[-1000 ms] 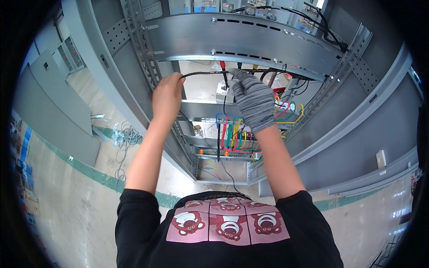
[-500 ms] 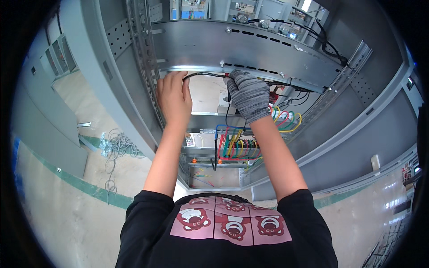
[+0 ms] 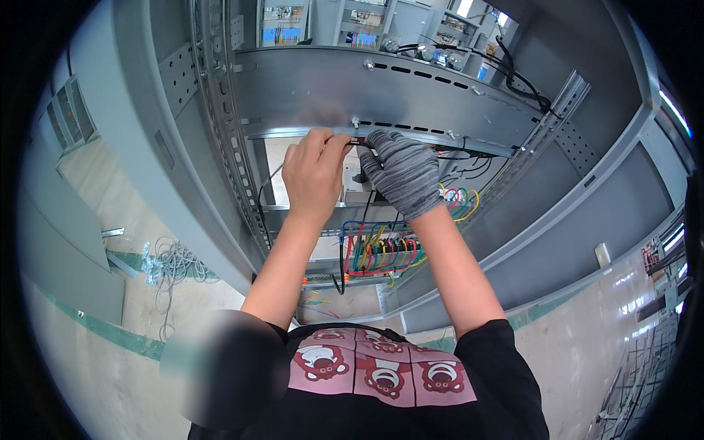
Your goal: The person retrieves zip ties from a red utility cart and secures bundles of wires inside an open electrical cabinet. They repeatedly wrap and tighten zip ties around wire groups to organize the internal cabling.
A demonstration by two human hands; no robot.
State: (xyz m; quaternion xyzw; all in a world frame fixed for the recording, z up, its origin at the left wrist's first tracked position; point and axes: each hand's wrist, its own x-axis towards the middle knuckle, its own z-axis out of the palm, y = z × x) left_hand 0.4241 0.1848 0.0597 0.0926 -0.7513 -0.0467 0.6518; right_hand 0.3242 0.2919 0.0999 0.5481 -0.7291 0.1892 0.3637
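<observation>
My bare left hand (image 3: 315,176) pinches a black cable (image 3: 358,143) just under the lower edge of a slotted metal crossbar (image 3: 308,92). Close beside it, my right hand (image 3: 405,174), in a grey knitted glove, is closed on the same cable; its fingertips are partly hidden. A short stretch of cable shows between the hands. From the left hand a dark length runs left and bends down along the perforated upright (image 3: 227,110). Below the right hand hang bundled red, yellow, green and blue wires (image 3: 381,246) in the cabinet frame.
Black cables (image 3: 513,73) lie over the crossbar's upper right. A slotted rail (image 3: 554,117) stands on the right, and grey cabinet panels close in both sides. On the floor at left lies a tangle of grey cable (image 3: 180,268). Wire offcuts (image 3: 319,302) lie at the cabinet's bottom.
My left hand has moved right along the cable, close to the right hand, so less cable shows between them. The right hand stays near the same place. The view has shifted slightly.
</observation>
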